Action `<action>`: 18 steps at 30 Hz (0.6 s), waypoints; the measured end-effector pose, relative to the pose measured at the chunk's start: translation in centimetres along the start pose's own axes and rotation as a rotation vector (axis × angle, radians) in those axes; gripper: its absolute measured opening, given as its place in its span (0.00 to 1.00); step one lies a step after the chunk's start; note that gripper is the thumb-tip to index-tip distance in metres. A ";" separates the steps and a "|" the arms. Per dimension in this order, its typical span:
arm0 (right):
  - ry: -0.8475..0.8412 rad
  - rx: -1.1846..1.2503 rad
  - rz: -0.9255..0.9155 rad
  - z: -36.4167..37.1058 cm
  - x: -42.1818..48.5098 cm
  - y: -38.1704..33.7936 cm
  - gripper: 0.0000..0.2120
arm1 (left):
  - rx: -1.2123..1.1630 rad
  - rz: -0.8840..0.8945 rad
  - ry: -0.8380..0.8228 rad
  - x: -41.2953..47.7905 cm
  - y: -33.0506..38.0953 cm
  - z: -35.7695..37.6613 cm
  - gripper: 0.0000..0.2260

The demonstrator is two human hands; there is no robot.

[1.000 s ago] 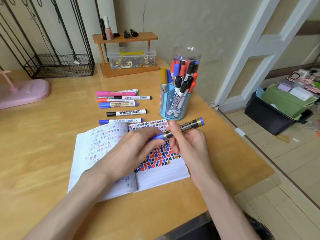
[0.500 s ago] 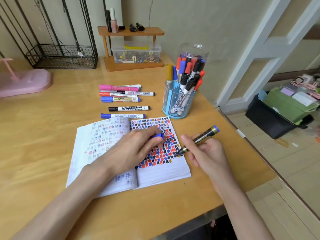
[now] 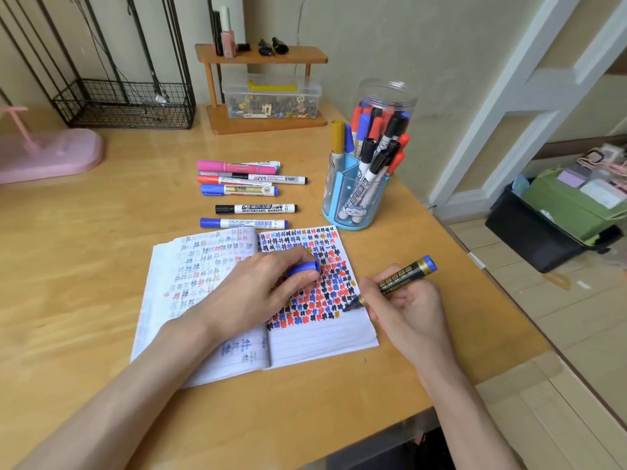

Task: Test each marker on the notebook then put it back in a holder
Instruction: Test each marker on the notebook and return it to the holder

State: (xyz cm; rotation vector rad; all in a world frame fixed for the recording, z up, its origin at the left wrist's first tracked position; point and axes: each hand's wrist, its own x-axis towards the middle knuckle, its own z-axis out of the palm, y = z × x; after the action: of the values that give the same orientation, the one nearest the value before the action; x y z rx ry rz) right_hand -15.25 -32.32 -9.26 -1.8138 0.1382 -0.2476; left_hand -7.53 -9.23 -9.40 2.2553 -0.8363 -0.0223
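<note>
Pinches a blue cap (image 3: 303, 268) in the left hand (image 3: 258, 293), laid on the open notebook (image 3: 322, 340). Grips a black-and-gold marker (image 3: 397, 281) in the right hand (image 3: 407, 307), tip touching the right page among red, blue and black scribbles. Beyond, on the wooden table (image 3: 84, 266), loose markers (image 3: 257, 208), one lettered "WHITEBOARD MARKER". Rightward, a blue holder (image 3: 353, 198) with markers, a clear jar (image 3: 386, 100) behind. Farthest, by the wall, a wooden shelf (image 3: 261, 59) and wire basket (image 3: 125, 103).

Soft daylight, wide-angle edge distortion
</note>
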 end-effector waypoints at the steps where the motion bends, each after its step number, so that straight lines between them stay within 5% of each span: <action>1: -0.008 -0.003 -0.001 0.0 0.0 0.0 0.09 | 0.002 0.004 0.004 0.0 0.0 0.0 0.12; 18: -0.018 -0.045 -0.018 0.1 -0.2 0.0 0.08 | 0.034 0.010 0.029 -0.1 -0.2 0.3 0.12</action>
State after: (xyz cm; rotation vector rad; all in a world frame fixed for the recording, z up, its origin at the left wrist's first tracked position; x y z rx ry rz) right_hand -15.41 -32.19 -9.33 -1.8618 0.1154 -0.2424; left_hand -7.56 -9.22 -9.73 2.2780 -0.8381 0.0295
